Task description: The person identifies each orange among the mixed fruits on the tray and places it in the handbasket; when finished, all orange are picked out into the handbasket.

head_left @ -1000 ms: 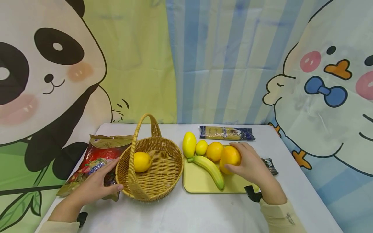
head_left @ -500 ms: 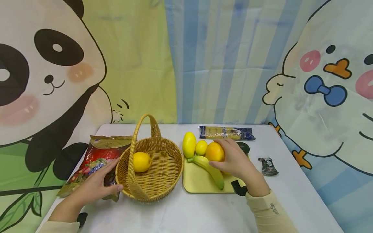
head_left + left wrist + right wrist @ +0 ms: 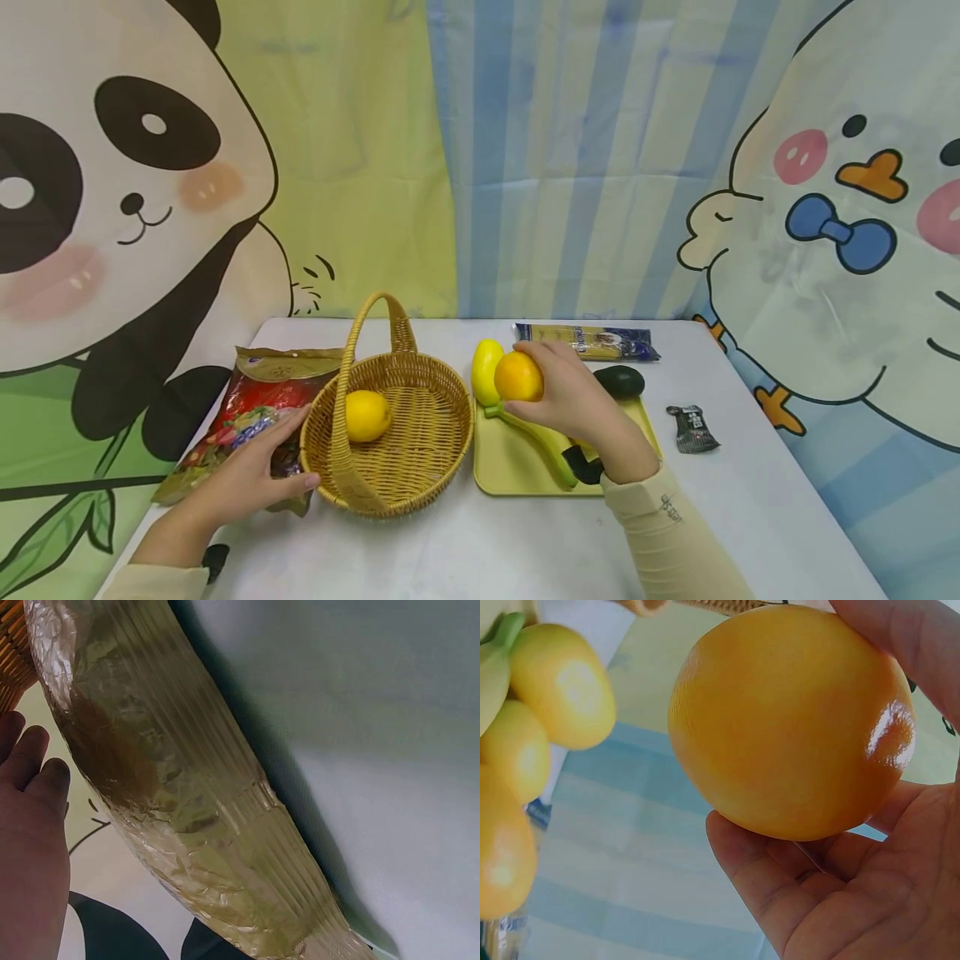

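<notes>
In the head view my right hand [image 3: 567,394] grips an orange [image 3: 519,377] above the yellow-green tray [image 3: 510,475]. The right wrist view shows that orange [image 3: 791,724] between the thumb and fingers. My left hand [image 3: 251,475] rests with straight fingers against the left side of the wicker basket [image 3: 442,467]. One yellow-orange fruit [image 3: 367,416] lies inside the basket. A banana [image 3: 543,440] lies on the tray, partly covered by the right arm. Behind the held orange stands a long yellow fruit [image 3: 486,364]. A dark green avocado-like fruit [image 3: 621,382] sits at the tray's right.
A red and gold plastic bag [image 3: 262,392] lies left of the basket, under the left hand. At the back is a blue and gold packet [image 3: 600,342]. A small black packet [image 3: 692,429] lies right of the tray. The basket's tall handle [image 3: 345,367] arches over its opening.
My right hand has carried the orange left across the tray, from its right half toward the basket, uncovering the dark green fruit. The left hand has stayed at the basket.
</notes>
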Action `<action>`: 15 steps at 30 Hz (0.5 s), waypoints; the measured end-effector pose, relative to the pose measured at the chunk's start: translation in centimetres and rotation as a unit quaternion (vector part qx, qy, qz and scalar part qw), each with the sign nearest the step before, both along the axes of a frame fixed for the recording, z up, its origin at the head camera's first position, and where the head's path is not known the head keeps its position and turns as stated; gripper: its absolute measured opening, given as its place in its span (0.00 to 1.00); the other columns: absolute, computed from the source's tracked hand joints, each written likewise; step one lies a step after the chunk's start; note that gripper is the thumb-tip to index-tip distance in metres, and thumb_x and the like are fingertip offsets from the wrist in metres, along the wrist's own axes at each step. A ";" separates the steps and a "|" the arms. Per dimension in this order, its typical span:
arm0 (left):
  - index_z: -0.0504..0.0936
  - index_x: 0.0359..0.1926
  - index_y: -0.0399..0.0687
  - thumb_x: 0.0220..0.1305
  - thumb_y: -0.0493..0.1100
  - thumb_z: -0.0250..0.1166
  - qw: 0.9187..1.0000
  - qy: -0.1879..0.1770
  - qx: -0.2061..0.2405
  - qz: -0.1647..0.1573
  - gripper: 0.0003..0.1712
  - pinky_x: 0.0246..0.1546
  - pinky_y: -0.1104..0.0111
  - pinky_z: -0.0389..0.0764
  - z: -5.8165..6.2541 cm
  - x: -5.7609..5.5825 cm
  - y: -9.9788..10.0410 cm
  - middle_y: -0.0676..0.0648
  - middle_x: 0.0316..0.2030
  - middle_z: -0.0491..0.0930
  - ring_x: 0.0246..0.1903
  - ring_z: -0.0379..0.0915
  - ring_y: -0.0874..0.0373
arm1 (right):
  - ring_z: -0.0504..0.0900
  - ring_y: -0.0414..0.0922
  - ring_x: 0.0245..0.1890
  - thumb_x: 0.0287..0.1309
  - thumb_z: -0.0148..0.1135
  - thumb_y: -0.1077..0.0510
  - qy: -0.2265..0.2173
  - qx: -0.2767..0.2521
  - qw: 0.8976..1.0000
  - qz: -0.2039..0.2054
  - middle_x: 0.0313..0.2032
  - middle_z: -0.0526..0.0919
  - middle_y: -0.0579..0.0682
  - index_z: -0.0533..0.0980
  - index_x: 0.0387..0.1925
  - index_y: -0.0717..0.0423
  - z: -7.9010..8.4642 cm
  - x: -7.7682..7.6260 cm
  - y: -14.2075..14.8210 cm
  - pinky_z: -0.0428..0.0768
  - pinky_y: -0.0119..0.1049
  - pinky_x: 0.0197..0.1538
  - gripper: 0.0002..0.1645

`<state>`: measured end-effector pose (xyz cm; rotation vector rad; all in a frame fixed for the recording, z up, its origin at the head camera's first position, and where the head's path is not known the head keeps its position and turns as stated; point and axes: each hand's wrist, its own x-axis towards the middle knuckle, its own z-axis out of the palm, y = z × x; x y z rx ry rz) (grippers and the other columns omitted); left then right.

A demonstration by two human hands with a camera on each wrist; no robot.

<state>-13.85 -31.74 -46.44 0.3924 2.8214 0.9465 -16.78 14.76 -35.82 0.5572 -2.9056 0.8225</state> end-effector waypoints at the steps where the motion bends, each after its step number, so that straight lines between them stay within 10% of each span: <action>1: 0.47 0.85 0.63 0.58 0.66 0.76 1.000 -0.001 0.000 0.001 0.65 0.61 0.21 0.62 0.0 0.0 0.0 0.35 0.81 0.56 0.76 0.54 0.23 | 0.76 0.51 0.58 0.51 0.81 0.43 0.001 0.000 1.000 0.002 0.67 0.74 0.53 0.70 0.73 0.50 0.1 -0.1 -0.2 0.85 0.51 0.56 0.51; 15: 0.48 0.85 0.60 0.59 0.65 0.76 1.000 0.010 -0.001 -0.005 0.63 0.62 0.21 0.62 0.2 0.2 0.0 0.35 0.81 0.56 0.76 0.54 0.24 | 0.76 0.49 0.58 0.53 0.80 0.41 0.019 0.013 0.997 0.067 0.64 0.76 0.50 0.71 0.73 0.49 0.5 -1.3 -4.2 0.83 0.46 0.56 0.49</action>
